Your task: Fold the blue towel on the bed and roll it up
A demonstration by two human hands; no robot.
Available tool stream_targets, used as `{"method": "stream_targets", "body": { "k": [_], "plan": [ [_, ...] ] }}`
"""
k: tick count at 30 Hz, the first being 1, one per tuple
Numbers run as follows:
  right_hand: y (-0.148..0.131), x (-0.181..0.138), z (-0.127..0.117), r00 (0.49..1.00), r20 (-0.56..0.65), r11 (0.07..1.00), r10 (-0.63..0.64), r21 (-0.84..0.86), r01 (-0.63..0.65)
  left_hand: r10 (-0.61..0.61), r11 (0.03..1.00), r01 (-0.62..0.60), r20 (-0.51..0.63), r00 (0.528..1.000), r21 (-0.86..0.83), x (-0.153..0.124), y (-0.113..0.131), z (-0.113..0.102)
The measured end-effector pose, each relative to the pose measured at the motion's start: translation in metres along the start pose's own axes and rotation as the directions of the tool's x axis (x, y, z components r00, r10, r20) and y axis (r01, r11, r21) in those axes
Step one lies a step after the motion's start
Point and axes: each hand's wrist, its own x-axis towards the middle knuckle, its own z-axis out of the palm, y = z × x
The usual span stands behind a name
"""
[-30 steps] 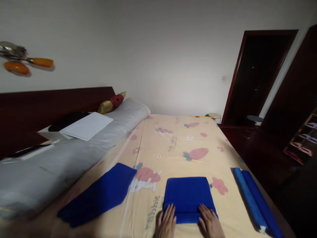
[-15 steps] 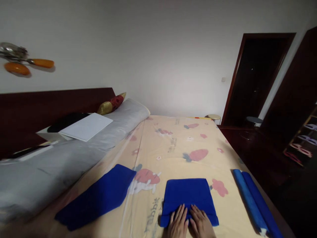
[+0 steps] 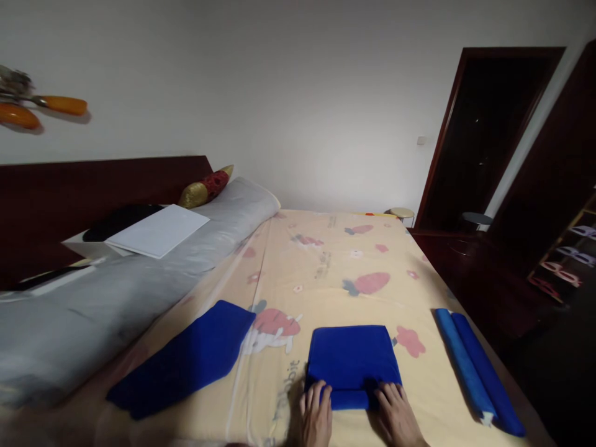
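While both hands press down at the near edge of the folded blue towel (image 3: 351, 360), the work looks to be somewhere in the middle. That towel lies on the patterned bed sheet (image 3: 326, 267) right in front of the person, squared up, and its near edge appears turned over into a low roll between the two hands. Judging from how things lie, the folding is done and the rolling has barely begun. Two rolled blue towels (image 3: 475, 366) lie side by side near the right edge of the bed, well apart from the hands, so that part seems finished. Off to the left, a flat blue towel (image 3: 186, 357) lies on the sheet, untouched.

The left hand (image 3: 316, 416) sits at the towel's near left corner, fingers extended forward and laid on the rolled edge. The right hand (image 3: 395, 415) mirrors it at the near right corner, fingers curled over the fold. Neither hand is closed around anything; both lie spread on the cloth, palms down, with the roll between them. Wrists run out of the bottom of the view.
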Motion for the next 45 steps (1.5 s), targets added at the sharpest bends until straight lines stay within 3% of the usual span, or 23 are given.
{"method": "stream_targets", "body": {
  "k": [2, 5, 11, 15, 17, 20, 23, 25, 27, 30, 32, 34, 36, 38, 40, 42, 45],
  "plan": [
    [-0.006, 0.000, -0.002, 1.000, 0.000, 0.999, -0.014, 0.041, 0.014, 0.045, 0.998, -0.044, 0.024, 0.999, -0.036, -0.006, -0.004, 0.007],
    [-0.015, 0.003, -0.010, 0.996, 0.027, 0.990, 0.082, 0.116, -0.084, 0.067, 0.995, -0.062, 0.046, 0.997, -0.084, -0.014, -0.012, 0.016],
    [-0.030, 0.027, -0.027, 0.955, 0.122, 0.950, 0.269, 0.127, -0.284, -0.109, 0.963, 0.163, 0.245, 0.963, -0.214, 0.013, -0.002, 0.001],
    [-0.026, 0.048, -0.032, 0.943, 0.132, 0.942, 0.304, 0.104, -0.318, -0.180, 0.966, 0.224, 0.281, 0.943, -0.133, 0.036, 0.009, -0.007],
    [-0.029, 0.057, -0.033, 0.949, 0.126, 0.946, 0.291, 0.113, -0.305, -0.156, 0.979, 0.180, 0.213, 0.965, -0.099, 0.038, 0.018, -0.002],
    [-0.045, 0.064, -0.027, 0.974, 0.128, 0.964, 0.188, 0.168, -0.208, 0.060, 0.990, -0.042, 0.129, 0.990, -0.135, 0.036, 0.036, 0.007],
    [-0.052, 0.061, -0.018, 0.986, 0.146, 0.970, 0.080, 0.218, -0.111, 0.241, 0.963, -0.222, 0.114, 0.964, -0.154, 0.034, 0.040, 0.006],
    [-0.039, 0.051, -0.013, 0.987, 0.134, 0.969, 0.086, 0.219, -0.114, 0.272, 0.958, -0.254, 0.142, 0.952, -0.135, 0.034, 0.025, -0.001],
    [-0.014, 0.037, -0.010, 0.983, 0.088, 0.966, 0.160, 0.192, -0.174, 0.229, 0.972, -0.213, 0.187, 0.955, -0.101, 0.033, 0.000, -0.007],
    [0.020, 0.019, -0.007, 0.961, 0.024, 0.952, 0.276, 0.127, -0.277, 0.048, 0.998, -0.041, 0.196, 0.979, -0.038, 0.027, -0.034, -0.008],
    [0.024, 0.016, -0.005, 0.944, 0.002, 0.940, 0.331, 0.080, -0.330, -0.049, 0.999, 0.049, 0.135, 0.990, 0.004, 0.022, -0.039, 0.000],
    [0.010, 0.023, -0.001, 0.937, -0.008, 0.936, 0.348, 0.059, -0.347, -0.069, 0.997, 0.068, 0.051, 0.996, 0.026, 0.020, -0.026, 0.014],
    [-0.015, 0.039, 0.003, 0.955, 0.013, 0.951, 0.295, 0.090, -0.295, 0.048, 0.999, -0.048, -0.001, 0.999, 0.000, 0.022, -0.003, 0.031],
    [-0.039, 0.056, 0.010, 0.981, 0.068, 0.969, 0.183, 0.155, -0.192, 0.212, 0.976, -0.213, -0.023, 0.977, -0.049, 0.028, 0.021, 0.046],
    [-0.049, 0.067, 0.018, 0.991, 0.089, 0.977, 0.100, 0.177, -0.115, 0.299, 0.951, -0.301, -0.038, 0.954, -0.073, 0.035, 0.032, 0.055],
    [-0.042, 0.069, 0.026, 0.998, 0.024, 0.992, 0.056, 0.114, -0.058, 0.310, 0.948, -0.310, -0.022, 0.951, -0.068, 0.041, 0.025, 0.055],
    [-0.006, 0.057, 0.038, 0.982, -0.188, 0.996, 0.002, -0.088, -0.019, 0.244, 0.969, -0.241, 0.063, 0.968, -0.050, 0.043, -0.009, 0.044]
  ]
}}
